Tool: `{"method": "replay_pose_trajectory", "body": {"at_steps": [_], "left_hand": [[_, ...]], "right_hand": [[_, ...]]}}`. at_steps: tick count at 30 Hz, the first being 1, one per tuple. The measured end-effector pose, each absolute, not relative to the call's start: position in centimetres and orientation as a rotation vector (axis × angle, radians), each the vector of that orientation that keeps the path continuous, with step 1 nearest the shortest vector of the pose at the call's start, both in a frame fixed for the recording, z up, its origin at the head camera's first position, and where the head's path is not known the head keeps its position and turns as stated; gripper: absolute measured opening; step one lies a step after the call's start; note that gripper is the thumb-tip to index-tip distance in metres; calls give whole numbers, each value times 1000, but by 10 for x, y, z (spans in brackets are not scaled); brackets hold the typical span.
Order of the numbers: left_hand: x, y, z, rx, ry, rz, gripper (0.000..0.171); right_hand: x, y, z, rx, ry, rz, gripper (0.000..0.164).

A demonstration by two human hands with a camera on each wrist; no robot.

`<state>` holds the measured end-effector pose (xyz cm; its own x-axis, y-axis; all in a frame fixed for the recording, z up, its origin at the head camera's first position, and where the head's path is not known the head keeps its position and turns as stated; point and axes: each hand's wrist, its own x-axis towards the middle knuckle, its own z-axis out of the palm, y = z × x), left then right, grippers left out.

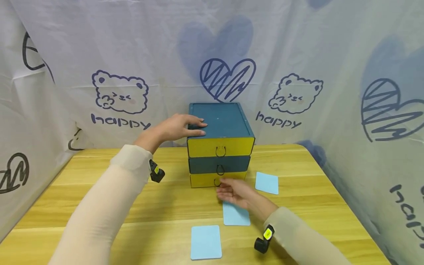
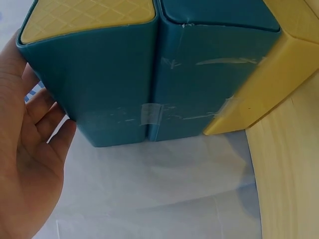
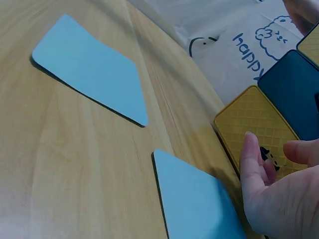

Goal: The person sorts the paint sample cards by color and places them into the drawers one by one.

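A stacked drawer box in dark teal and yellow stands at the table's far side, with three closed drawers. My left hand rests on its top left edge; in the left wrist view this hand lies along the box's side. My right hand is at the yellow bottom drawer, by its dark ring pull. Seen from the right wrist, this hand has thumb and fingers apart around the pull, without a visible pinch.
A light blue square card lies partly under the right hand. Another blue card lies right of the box, and a third card lies nearer the front. A printed white cloth hangs behind the wooden table.
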<state>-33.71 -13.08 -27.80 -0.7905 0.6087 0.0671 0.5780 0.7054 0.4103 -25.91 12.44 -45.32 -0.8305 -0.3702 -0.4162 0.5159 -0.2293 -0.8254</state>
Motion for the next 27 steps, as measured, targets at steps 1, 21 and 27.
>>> {"method": "replay_pose_trajectory", "body": {"at_steps": [1, 21, 27], "left_hand": [[-337, -131, -277, 986, 2831, 635, 54], [-332, -129, -272, 952, 2818, 599, 53], [-335, -128, -273, 930, 2820, 624, 54]], "right_hand": [[-259, 124, -453, 185, 1467, -2094, 37], [-260, 112, -460, 247, 1298, -2156, 33], [-260, 110, -461, 226, 1346, -2167, 20]]}}
